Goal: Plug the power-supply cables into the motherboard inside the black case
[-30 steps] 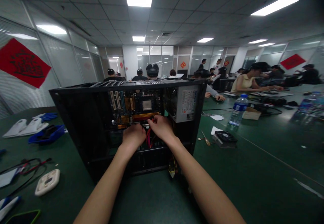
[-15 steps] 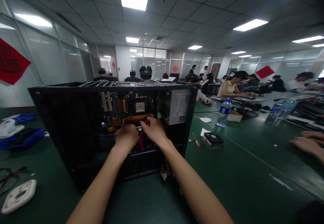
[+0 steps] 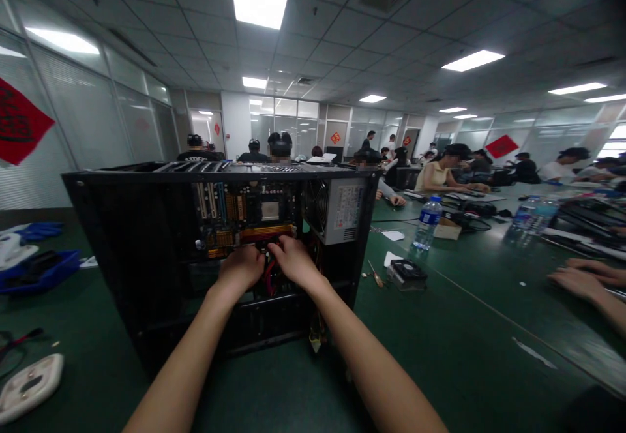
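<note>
An open black computer case stands on the green table, its inside facing me. In it are a motherboard and a silver power supply at the upper right. My left hand is at the motherboard's lower edge, fingers curled inward and closed. Close beside it, my right hand is closed too, thumb and fingers pinched together. Red cables hang between the two hands. What the fingertips grip is hidden. A loose connector dangles below my right wrist.
Right of the case lie a screwdriver and a hard-drive-sized black part, with a water bottle behind. A blue tray and a white phone-like object are at the left. Another person's hands rest at far right.
The view has shifted slightly, tilting up. My hands stay at the motherboard's lower edge, with the right fingers moved slightly among the cables. Nothing visibly let go.
</note>
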